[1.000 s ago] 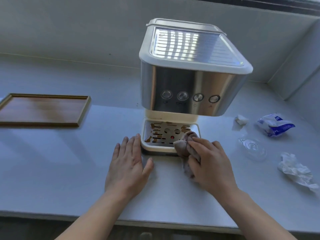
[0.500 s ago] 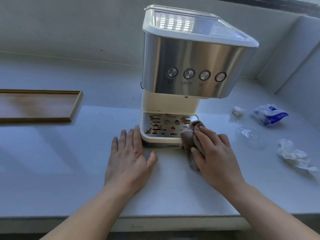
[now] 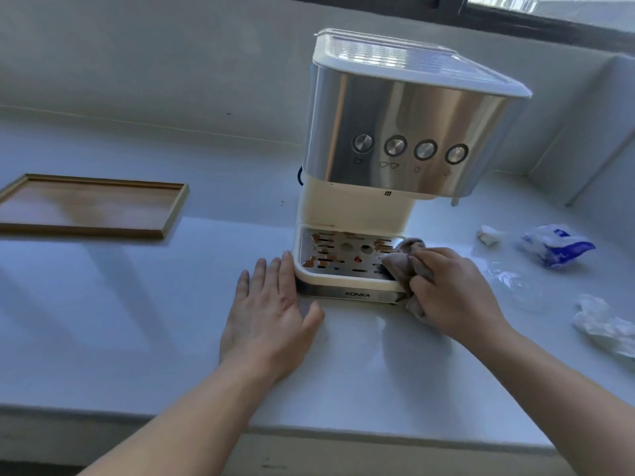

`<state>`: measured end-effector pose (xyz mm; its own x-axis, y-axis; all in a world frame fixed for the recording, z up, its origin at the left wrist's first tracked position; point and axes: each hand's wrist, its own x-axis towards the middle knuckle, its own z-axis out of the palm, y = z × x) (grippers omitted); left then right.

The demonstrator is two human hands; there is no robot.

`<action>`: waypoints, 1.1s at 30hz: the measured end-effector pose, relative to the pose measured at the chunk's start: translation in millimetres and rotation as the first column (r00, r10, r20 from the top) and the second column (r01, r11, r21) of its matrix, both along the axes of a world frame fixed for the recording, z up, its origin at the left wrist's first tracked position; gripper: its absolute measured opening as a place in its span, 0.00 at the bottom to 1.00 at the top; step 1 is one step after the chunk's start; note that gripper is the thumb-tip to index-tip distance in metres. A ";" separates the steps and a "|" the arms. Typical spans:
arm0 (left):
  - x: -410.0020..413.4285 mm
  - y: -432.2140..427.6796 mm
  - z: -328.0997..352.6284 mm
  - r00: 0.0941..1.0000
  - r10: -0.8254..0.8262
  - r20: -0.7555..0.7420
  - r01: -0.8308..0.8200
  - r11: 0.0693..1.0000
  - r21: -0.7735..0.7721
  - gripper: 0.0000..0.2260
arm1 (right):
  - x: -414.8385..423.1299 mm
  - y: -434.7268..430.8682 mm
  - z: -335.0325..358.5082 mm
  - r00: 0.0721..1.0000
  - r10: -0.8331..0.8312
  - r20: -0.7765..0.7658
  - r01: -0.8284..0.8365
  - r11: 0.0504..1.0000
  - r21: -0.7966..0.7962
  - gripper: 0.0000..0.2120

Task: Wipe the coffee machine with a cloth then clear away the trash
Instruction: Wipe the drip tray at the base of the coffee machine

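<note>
There are 1 coffee machine, 1 cloth, 1 wooden tray, 4 trash pieces, 2 hands.

A pale, glossy worktop stretches before me and meets a plain grey-white wall behind. Along the wall's top runs a dark-framed window, bright with daylight. At my right a side wall closes the corner. Soft shadows cross the worktop. A shallow wooden tray lies at my left.

A silver-and-cream coffee machine on a pale white counter. Its drip tray is flecked brown. The cloth is grey-brown, the wrapper blue and white.
</note>
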<state>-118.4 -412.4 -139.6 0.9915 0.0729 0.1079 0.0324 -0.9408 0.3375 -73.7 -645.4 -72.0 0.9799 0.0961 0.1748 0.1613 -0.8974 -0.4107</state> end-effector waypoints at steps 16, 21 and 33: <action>1.2 -0.5 -0.3 1.000 0.004 0.011 -0.004 1.000 0.014 0.36 | 38.6 22.4 7.8 0.997 0.053 -0.062 -0.065 0.975 -0.213 0.10; 1.9 2.2 0.2 1.000 0.014 0.002 -0.014 0.999 0.029 0.37 | 35.8 2.6 0.8 0.971 0.237 -0.031 -0.239 0.966 -0.095 0.09; 1.8 -0.3 -1.1 1.000 0.011 0.009 -0.011 1.000 0.026 0.38 | 28.5 5.3 -14.9 0.958 0.276 0.084 -0.248 0.937 -0.247 0.07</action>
<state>-116.7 -412.7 -140.7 0.9896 0.0808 0.1186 0.0399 -0.9489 0.3130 -45.3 -640.1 -86.9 0.8888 0.3981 0.2273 0.4375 -0.8845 -0.1617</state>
